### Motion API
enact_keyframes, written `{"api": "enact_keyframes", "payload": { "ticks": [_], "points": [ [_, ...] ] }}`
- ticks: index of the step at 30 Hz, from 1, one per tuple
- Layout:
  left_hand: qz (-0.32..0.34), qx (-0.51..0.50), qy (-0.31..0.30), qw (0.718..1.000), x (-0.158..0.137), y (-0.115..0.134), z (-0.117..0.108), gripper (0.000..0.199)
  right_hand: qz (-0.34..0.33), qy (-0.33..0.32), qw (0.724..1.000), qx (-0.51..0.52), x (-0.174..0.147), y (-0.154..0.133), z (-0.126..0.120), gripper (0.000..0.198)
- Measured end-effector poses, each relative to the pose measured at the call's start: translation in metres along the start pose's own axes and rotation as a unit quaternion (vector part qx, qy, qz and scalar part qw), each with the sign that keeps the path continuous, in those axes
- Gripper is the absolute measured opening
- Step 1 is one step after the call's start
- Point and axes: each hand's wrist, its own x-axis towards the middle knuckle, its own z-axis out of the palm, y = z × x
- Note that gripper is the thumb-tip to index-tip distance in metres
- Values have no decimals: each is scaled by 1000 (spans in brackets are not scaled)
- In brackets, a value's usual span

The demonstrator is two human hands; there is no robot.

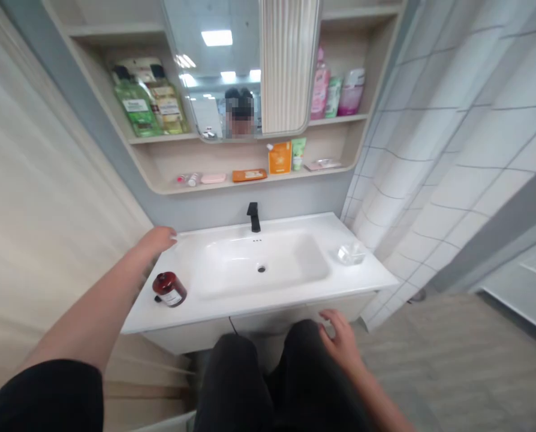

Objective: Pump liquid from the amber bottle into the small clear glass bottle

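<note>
My left hand (159, 239) is stretched out over the back left corner of the white washbasin (187, 312). Its fingers are drawn together, and a small pale spot shows at the tips; what they hold, if anything, I cannot make out. Closer to me on the same side stands a dark red-brown bottle (169, 288) with a white label, apart from the hand. My right hand (340, 337) hangs beside my right knee in front of the cabinet, with fingers apart and nothing in it. A black faucet (253, 217) rises behind the basin.
A clear glass-like dish (351, 254) sits on the basin's right side. Above, a shelf cabinet (250, 187) holds green and yellow bottles (139, 108), pink bottles (321, 90) and an orange pouch (279, 158). Curtains hang at left (47, 180) and right (430, 150).
</note>
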Motion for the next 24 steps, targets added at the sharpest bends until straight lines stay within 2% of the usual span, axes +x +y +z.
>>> {"api": "enact_keyframes", "payload": {
  "ticks": [2,3,6,8,10,12,13,15,19,24],
  "points": [
    [32,37,-41,998,-5,21,-11,22,-11,-16,1000,19,11,-14,-1,22],
    [71,59,-60,994,-14,36,-16,25,-17,-24,999,30,20,-24,0,22],
    [168,52,-72,982,-67,92,-22,31,-36,-50,995,82,57,-67,7,32],
    [205,-14,-97,974,-120,135,-18,32,-54,-90,986,133,82,-101,14,56],
    [235,-96,-131,958,-175,172,-10,31,-74,-137,969,194,99,-133,18,91],
    [241,-162,-162,943,-224,199,0,28,-77,-182,949,244,107,-157,19,111],
    [236,-184,-167,939,-244,207,5,27,-71,-200,942,258,107,-165,17,112],
    [220,-229,-169,933,-274,214,15,27,-53,-222,936,268,103,-173,11,101],
    [201,-272,-172,925,-305,207,41,24,-42,-241,940,237,81,-170,-4,74],
    [218,-222,-150,938,-321,208,77,28,-16,-166,972,164,54,-159,2,65]
  ]
}}
